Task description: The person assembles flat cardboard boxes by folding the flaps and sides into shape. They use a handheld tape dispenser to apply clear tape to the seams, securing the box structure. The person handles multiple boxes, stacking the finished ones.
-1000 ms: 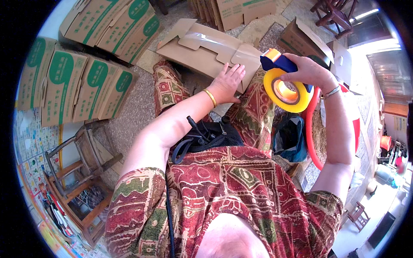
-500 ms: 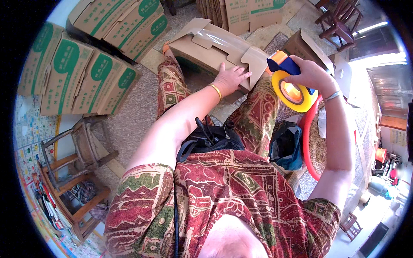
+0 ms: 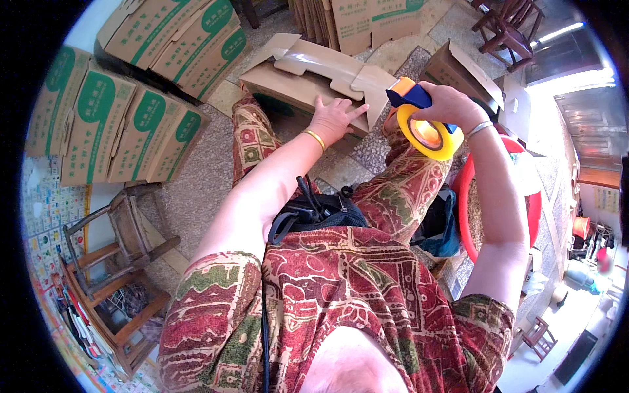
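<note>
A brown cardboard box (image 3: 288, 82) with a green printed panel lies in front of my legs. Its loose flaps (image 3: 334, 62) stick out along the far side, and clear tape shines on one of them. My left hand (image 3: 331, 121), fingers spread, rests on the box's near edge. To the right of it, my right hand (image 3: 452, 108) grips a blue and orange tape dispenser (image 3: 414, 98) carrying a large yellow-sided roll of tape (image 3: 407, 131). The dispenser is held just off the box's right end, above my right leg.
Several printed cartons (image 3: 98, 124) stand at the left, with flat cardboard (image 3: 308, 23) at the back. Another open box (image 3: 462, 75) sits to the right. A red-rimmed basin (image 3: 466, 223) is beside my right leg. A wooden chair (image 3: 124, 242) stands at the left.
My right leg has swung outward to the right. The tape dispenser has come a little left in my right hand. My left hand stays on the box, and more of the basin shows.
</note>
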`<act>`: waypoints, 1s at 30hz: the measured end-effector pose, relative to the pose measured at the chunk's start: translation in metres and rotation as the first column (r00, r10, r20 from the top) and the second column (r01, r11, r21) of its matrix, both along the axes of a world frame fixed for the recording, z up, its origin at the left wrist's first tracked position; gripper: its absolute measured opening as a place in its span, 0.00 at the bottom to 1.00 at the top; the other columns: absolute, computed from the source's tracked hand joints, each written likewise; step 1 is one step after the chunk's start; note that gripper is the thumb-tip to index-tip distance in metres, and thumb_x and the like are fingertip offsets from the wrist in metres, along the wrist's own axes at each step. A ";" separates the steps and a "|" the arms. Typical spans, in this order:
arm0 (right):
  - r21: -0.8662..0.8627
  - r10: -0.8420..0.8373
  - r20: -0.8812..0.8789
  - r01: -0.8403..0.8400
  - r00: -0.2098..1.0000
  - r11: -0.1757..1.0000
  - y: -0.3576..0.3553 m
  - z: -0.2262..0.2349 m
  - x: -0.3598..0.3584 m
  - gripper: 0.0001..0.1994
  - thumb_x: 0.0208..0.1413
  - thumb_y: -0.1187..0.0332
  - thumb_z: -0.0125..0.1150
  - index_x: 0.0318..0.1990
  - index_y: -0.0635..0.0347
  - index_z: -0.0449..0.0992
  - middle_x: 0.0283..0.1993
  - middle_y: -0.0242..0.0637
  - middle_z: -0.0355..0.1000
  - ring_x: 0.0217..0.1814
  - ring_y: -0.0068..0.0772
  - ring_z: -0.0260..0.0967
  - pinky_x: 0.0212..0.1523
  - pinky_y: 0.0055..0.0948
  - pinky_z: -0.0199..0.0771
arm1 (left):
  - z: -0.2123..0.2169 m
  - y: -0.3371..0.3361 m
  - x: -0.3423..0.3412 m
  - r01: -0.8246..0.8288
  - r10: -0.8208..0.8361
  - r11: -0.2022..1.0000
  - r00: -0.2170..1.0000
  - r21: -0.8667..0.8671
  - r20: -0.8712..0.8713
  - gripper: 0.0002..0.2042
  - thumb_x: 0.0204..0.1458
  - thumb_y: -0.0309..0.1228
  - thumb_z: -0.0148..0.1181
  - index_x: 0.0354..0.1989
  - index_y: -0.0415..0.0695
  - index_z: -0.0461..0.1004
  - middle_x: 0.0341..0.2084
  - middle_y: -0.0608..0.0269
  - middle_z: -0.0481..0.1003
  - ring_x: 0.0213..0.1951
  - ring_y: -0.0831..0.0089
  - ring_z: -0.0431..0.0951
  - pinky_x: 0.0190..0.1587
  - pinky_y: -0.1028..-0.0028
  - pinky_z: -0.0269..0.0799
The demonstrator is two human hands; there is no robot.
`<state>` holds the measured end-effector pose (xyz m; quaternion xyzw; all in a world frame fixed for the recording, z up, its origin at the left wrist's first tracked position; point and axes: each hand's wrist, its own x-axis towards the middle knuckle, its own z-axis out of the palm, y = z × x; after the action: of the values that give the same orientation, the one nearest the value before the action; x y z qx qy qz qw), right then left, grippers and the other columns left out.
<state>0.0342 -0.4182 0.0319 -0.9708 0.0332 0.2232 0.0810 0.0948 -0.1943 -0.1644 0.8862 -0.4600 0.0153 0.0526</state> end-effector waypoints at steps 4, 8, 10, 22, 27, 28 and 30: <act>-0.041 -0.016 0.002 0.016 1.000 0.999 0.000 -0.014 0.001 0.28 0.38 0.50 0.63 0.46 0.55 0.68 0.40 0.46 0.73 0.44 0.48 0.71 0.44 0.39 0.70 | 0.001 0.002 0.004 -0.008 0.008 1.000 1.000 -0.002 0.008 0.36 0.44 0.47 0.61 0.63 0.74 0.50 0.47 0.69 0.65 0.52 0.72 0.64 0.51 0.40 0.56; -0.053 -0.014 0.009 0.014 1.000 0.998 0.001 -0.028 -0.003 0.27 0.39 0.52 0.63 0.47 0.54 0.67 0.38 0.48 0.73 0.43 0.50 0.71 0.44 0.40 0.69 | 0.002 0.003 0.006 -0.012 0.012 1.000 1.000 0.005 -0.013 0.35 0.43 0.46 0.61 0.62 0.74 0.51 0.47 0.69 0.65 0.52 0.72 0.65 0.51 0.40 0.55; -0.041 -0.023 -0.047 0.021 0.999 0.999 0.002 -0.035 -0.004 0.28 0.39 0.52 0.64 0.47 0.54 0.66 0.39 0.48 0.73 0.44 0.50 0.70 0.44 0.41 0.69 | 0.002 0.003 0.005 -0.011 0.011 1.000 1.000 -0.007 -0.010 0.35 0.43 0.46 0.62 0.62 0.74 0.52 0.47 0.69 0.65 0.51 0.72 0.65 0.51 0.40 0.54; 0.206 -0.051 -0.097 0.070 0.994 0.976 -0.023 -0.089 -0.019 0.33 0.37 0.57 0.67 0.54 0.52 0.63 0.41 0.49 0.72 0.46 0.50 0.69 0.47 0.39 0.67 | 0.016 0.009 -0.011 0.002 -0.004 0.999 0.999 -0.044 -0.039 0.38 0.38 0.40 0.66 0.61 0.72 0.54 0.48 0.68 0.65 0.53 0.71 0.64 0.53 0.40 0.53; 0.396 -0.169 0.095 0.119 0.981 0.911 -0.030 -0.141 -0.048 0.46 0.35 0.61 0.69 0.64 0.46 0.50 0.45 0.57 0.68 0.51 0.53 0.66 0.51 0.38 0.65 | 0.017 0.015 -0.010 0.061 -0.068 0.993 0.996 -0.100 -0.065 0.30 0.42 0.35 0.63 0.57 0.64 0.62 0.52 0.66 0.63 0.56 0.69 0.61 0.57 0.40 0.49; 0.393 -0.195 0.135 0.128 0.972 0.911 -0.030 -0.154 -0.052 0.46 0.34 0.62 0.68 0.64 0.47 0.49 0.45 0.57 0.69 0.50 0.53 0.66 0.51 0.39 0.65 | 0.015 0.017 -0.010 0.080 -0.088 0.991 0.994 -0.112 -0.070 0.28 0.43 0.34 0.62 0.56 0.62 0.64 0.53 0.65 0.63 0.57 0.68 0.61 0.58 0.41 0.49; 0.395 -0.221 0.197 0.129 0.955 0.910 -0.033 -0.168 -0.054 0.46 0.34 0.62 0.68 0.64 0.48 0.49 0.44 0.56 0.69 0.50 0.53 0.67 0.51 0.39 0.65 | 0.010 0.024 0.002 0.119 -0.135 0.980 0.987 -0.160 -0.093 0.24 0.44 0.34 0.60 0.54 0.57 0.66 0.55 0.64 0.63 0.58 0.67 0.60 0.59 0.44 0.49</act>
<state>-0.0197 -0.4514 -0.1363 -0.9496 0.0670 0.0995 0.2896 0.0966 -0.1708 -0.1547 0.8480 -0.5097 0.0015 0.1453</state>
